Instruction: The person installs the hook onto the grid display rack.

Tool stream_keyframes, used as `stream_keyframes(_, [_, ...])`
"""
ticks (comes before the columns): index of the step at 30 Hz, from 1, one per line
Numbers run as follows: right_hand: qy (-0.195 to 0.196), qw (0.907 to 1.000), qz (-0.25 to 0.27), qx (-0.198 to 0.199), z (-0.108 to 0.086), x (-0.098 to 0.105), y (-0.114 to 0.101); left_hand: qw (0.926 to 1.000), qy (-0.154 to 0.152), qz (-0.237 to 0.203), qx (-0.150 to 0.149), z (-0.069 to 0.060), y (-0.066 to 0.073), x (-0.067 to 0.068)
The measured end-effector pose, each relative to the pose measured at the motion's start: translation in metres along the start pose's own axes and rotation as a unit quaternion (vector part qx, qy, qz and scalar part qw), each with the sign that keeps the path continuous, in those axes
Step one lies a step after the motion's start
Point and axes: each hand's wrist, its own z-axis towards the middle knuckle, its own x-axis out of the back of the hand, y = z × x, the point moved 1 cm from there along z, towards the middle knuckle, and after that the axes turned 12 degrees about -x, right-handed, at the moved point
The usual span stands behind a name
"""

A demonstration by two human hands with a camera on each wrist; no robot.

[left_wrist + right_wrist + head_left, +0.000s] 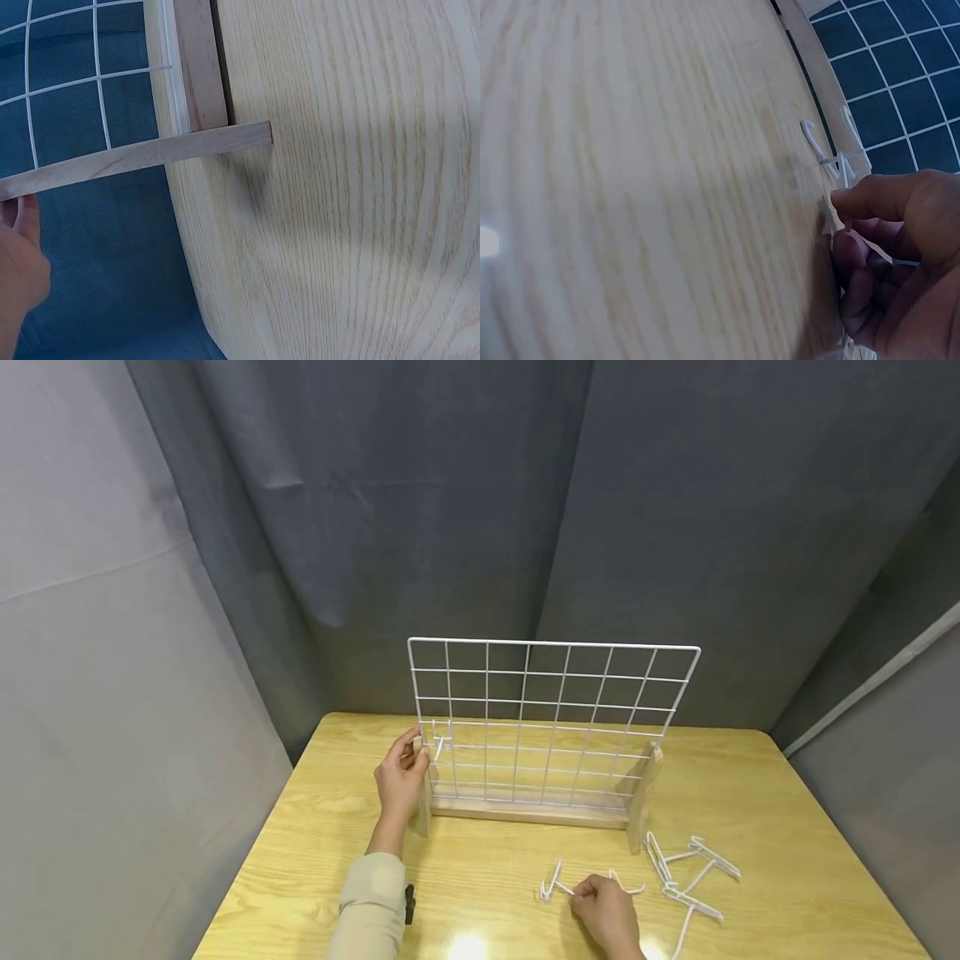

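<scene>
A white wire grid (pixel 555 643) stands upright in a wooden base (pixel 525 810) with a post at either end. My left hand (pixel 401 777) holds the upper part of the left wooden post (pixel 424 806), and the left wrist view shows its fingers against that post's outer side. One white hook (pixel 441 743) hangs on the grid beside this hand. Low over the table in front, my right hand (pixel 606 910) pinches the stem of another white wire hook (pixel 842 165) between thumb and fingers. A further hook (pixel 630 889) lies partly hidden behind the right hand.
Several white hooks (pixel 693 902) lie in a loose, overlapping group on the wooden table (pixel 300 877), right of the right hand. Beyond the table's back edge hangs a dark grey curtain (pixel 420 527), with lighter cloth (pixel 97 693) at the left.
</scene>
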Motion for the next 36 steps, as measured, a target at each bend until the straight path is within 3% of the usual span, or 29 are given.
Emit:
stream_keyframes(10, [-0.001,0.9999,-0.009,0.004,0.001,-0.004,0.001,0.9999,0.006,0.008,-0.003,0.001,0.000,0.002])
stream_keyframes(21, [-0.007,1.0000,-0.002,-0.007,0.001,-0.004,0.004,0.9999,-0.008,0.002,-0.013,0.002,0.003,0.001])
stream_keyframes(29, [0.002,0.9999,0.000,-0.010,0.003,-0.003,0.004,0.9972,0.010,0.067,-0.032,0.006,0.009,0.000])
stream_keyframes(36, [0.026,0.9987,0.041,0.019,0.004,-0.003,0.007,0.9972,0.020,0.069,-0.021,0.006,0.010,-0.001])
